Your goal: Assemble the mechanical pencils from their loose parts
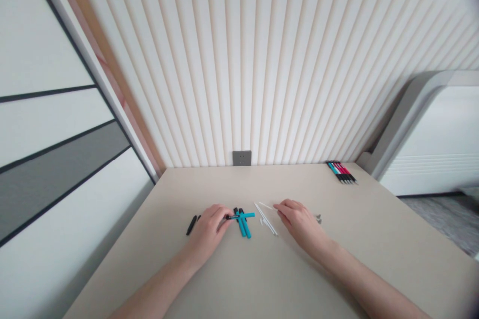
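Note:
Between the thumb and fingers of my left hand (212, 224) is a teal and black pen barrel (245, 215), lying level and pointing right. It passes over two more teal barrels (244, 227) on the table. My right hand (299, 222) pinches one end of a thin white tube (266, 206). Other white tubes (267, 220) and a small white piece (262, 222) lie between my hands. Black pen parts (191, 225) sit left of my left hand, partly hidden by it. Small grey pieces (318, 218) show behind my right hand, too small to name.
At the back right of the beige table (239, 284) several assembled pens (342, 173) lie in a row, teal, white, and red or pink. A dark socket (242, 158) is on the ribbed wall behind. A white cabinet stands left, a padded headboard right.

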`<state>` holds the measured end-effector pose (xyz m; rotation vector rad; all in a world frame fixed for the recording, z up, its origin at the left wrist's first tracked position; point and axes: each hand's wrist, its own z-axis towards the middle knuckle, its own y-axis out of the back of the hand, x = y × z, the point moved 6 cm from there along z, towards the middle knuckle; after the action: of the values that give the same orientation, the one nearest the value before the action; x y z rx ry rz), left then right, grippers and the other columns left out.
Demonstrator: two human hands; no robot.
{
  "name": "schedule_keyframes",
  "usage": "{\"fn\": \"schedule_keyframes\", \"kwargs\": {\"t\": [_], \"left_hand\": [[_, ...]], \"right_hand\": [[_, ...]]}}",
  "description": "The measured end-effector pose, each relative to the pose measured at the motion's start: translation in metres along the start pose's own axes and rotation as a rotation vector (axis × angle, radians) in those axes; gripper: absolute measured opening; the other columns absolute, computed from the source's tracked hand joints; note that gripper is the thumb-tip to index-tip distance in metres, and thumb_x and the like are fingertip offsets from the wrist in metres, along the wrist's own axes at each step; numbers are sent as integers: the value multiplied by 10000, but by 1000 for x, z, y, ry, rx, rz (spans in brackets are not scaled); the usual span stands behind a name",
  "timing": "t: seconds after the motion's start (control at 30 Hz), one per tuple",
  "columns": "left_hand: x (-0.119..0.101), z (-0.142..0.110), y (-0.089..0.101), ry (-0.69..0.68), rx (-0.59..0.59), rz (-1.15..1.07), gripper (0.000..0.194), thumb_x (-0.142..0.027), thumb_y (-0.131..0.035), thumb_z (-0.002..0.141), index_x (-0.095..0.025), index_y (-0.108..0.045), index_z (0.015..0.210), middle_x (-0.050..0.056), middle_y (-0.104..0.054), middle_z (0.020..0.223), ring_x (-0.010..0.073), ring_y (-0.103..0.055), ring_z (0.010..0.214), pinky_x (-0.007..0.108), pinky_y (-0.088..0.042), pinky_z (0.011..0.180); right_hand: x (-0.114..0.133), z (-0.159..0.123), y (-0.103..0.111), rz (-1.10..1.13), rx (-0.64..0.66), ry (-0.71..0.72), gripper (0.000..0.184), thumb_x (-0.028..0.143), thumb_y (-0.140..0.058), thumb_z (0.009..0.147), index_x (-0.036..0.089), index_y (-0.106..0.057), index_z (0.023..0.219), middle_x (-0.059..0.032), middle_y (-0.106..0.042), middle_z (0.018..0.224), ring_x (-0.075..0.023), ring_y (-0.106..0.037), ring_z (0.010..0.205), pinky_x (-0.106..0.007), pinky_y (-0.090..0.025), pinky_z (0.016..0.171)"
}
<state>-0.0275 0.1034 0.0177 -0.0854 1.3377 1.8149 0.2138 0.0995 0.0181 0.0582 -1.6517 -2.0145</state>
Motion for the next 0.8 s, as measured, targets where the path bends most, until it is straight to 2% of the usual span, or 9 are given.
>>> {"fn": "schedule_keyframes", "kwargs": {"t": [0.1,0.2,0.6,0.8], "left_hand": [[3,1,2,39,-26,11,35,-188,-575,895,-215,-597,888,22,-651,883,208,-631,859,348,-505,797],[4,1,2,57,-26,15,40,-178,-572,895,-213,-583,878,20,-643,872,207,-625,851,347,-499,791],[2,-1,1,48,-18,24,39,-178,-589,894,-216,-586,898,12,-645,889,205,-627,864,342,-490,800],[1,-1,-1,25,1,27,72,-147,-612,879,-210,-592,907,15,-643,897,204,-622,875,342,-491,805]], "right_hand": [[7,0,12,78,-16,98,313,138,-422,973,231,-674,1133,-69,-673,998,-184,-646,861,-291,-512,786],[14,-2,18,58,-42,176,320,114,-446,958,242,-681,1136,-73,-669,995,-196,-629,873,-319,-522,793],[12,-2,9,-1,-60,214,329,65,-460,940,216,-670,1143,-82,-659,1008,-204,-613,878,-353,-520,810],[15,-4,7,3,-71,280,281,111,-465,962,217,-661,1132,-84,-655,993,-200,-618,864,-347,-522,792]]}}
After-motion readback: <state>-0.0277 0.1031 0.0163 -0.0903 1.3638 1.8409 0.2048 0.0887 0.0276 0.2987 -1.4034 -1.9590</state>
